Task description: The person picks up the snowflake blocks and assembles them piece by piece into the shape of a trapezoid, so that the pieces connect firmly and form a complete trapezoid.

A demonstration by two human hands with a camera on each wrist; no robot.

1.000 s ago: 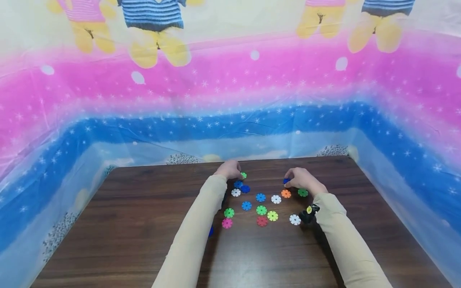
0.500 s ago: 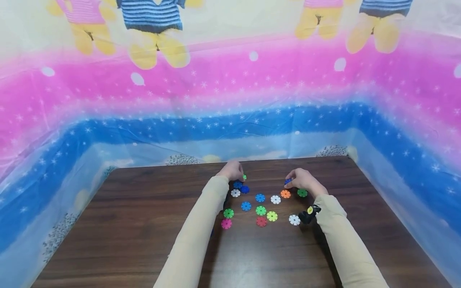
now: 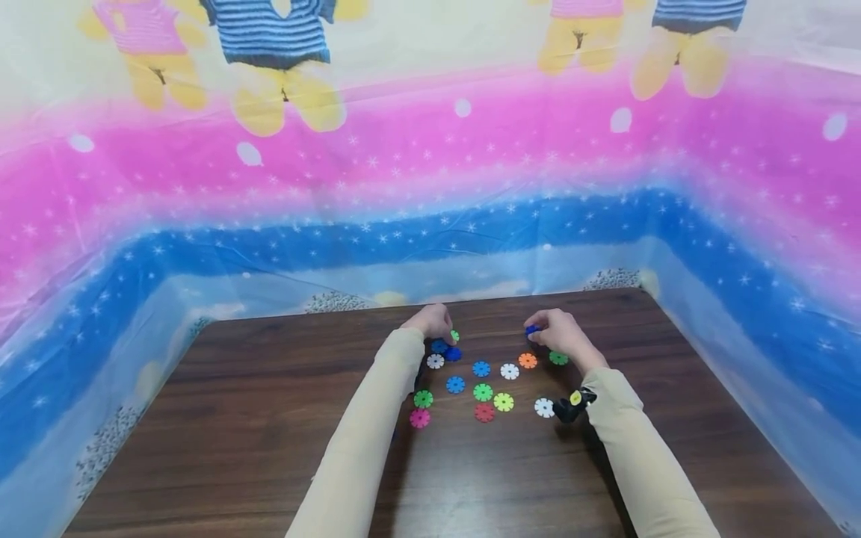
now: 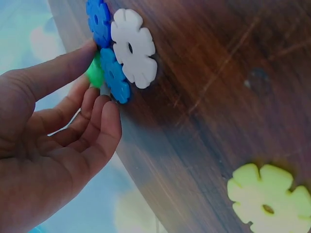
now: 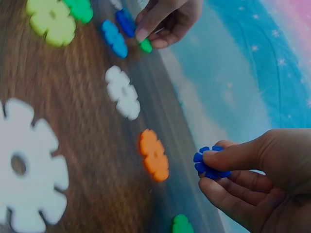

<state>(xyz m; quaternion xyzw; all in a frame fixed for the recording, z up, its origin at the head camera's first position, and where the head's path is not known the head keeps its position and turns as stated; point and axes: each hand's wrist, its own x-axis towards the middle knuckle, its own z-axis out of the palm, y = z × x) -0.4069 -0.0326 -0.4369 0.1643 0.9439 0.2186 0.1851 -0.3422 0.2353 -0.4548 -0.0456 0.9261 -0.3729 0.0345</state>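
Note:
My left hand [image 3: 432,321] pinches a light green notched plastic disc [image 4: 95,72] between thumb and fingers at the far side of the table. Beside those fingertips lie a dark blue disc [image 4: 99,22], a mid-blue disc [image 4: 114,76] and a white disc [image 4: 134,48]. Across from it, my right hand [image 3: 563,335] holds another dark blue notched disc [image 5: 206,164], thumb on its face and fingers behind. That disc appears raised off the tabletop. An orange disc [image 5: 154,155] and a green disc [image 3: 558,358] lie below the right hand.
Between the forearms, several more discs lie flat on the brown wooden table [image 3: 255,418], among them a red disc [image 3: 484,412], a yellow-green disc [image 3: 504,402] and a pink disc [image 3: 420,418]. A printed curtain [image 3: 377,246] hangs behind the table's far edge.
My right hand has risen slightly with the dark blue disc. The left hand, still pinching the green disc, has shifted a little right. The head view has turned slightly right.

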